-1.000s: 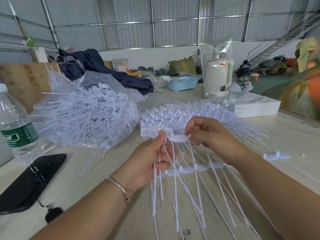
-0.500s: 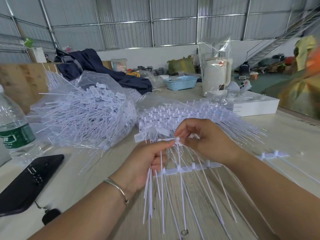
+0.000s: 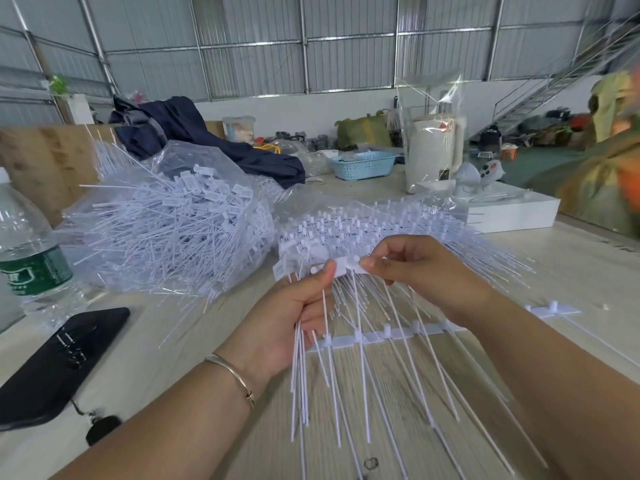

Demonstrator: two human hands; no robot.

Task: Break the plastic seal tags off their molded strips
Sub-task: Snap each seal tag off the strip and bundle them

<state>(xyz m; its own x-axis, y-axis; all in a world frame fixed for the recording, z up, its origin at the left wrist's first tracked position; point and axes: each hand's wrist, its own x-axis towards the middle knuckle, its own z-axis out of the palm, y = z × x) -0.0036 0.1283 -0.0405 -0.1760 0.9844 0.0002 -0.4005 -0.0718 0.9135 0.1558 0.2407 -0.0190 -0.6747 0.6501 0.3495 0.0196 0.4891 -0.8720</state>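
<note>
**Q:** How are the two hands placed?

**A:** Both forearms reach in from the near edge of the worktop (image 3: 571, 271) and meet above its middle. The left hand (image 3: 291, 320) is curled round a bundle of loose seal tags (image 3: 301, 375), thumb on top, with their thin white tails hanging down below the fist. A thin metal bangle (image 3: 232, 372) sits on that wrist. The right hand (image 3: 419, 271) pinches the flat white head of one tag (image 3: 348, 265) between thumb and fingertips, just beside the left thumb. So both hands are grasping; neither is relaxed.

**Q:** Where are the strips?

**A:** One molded strip (image 3: 384, 336) lies flat on the worktop just under the hands, its stubs pointing up. Another strip piece (image 3: 550, 310) lies toward the right edge. Behind the hands is a fanned heap of unbroken strips (image 3: 363, 226), and to its left a clear plastic bag (image 3: 166, 223) packed with separated tags.

**Q:** What else is on the surface?

**A:** Pale wood-grain worktop. At the left edge stands a water bottle (image 3: 27, 247) with a green label; near the left front corner lies a black phone (image 3: 59, 368). Farther back are a dark blue garment (image 3: 194, 133), a light blue basket (image 3: 362, 164), a white cylinder wrapped in clear film (image 3: 434, 147) and a flat white box (image 3: 512, 213).

**Q:** And the room?

**A:** A large hall with corrugated metal walls (image 3: 346, 46) and a metal staircase (image 3: 554, 81) at the right.
</note>
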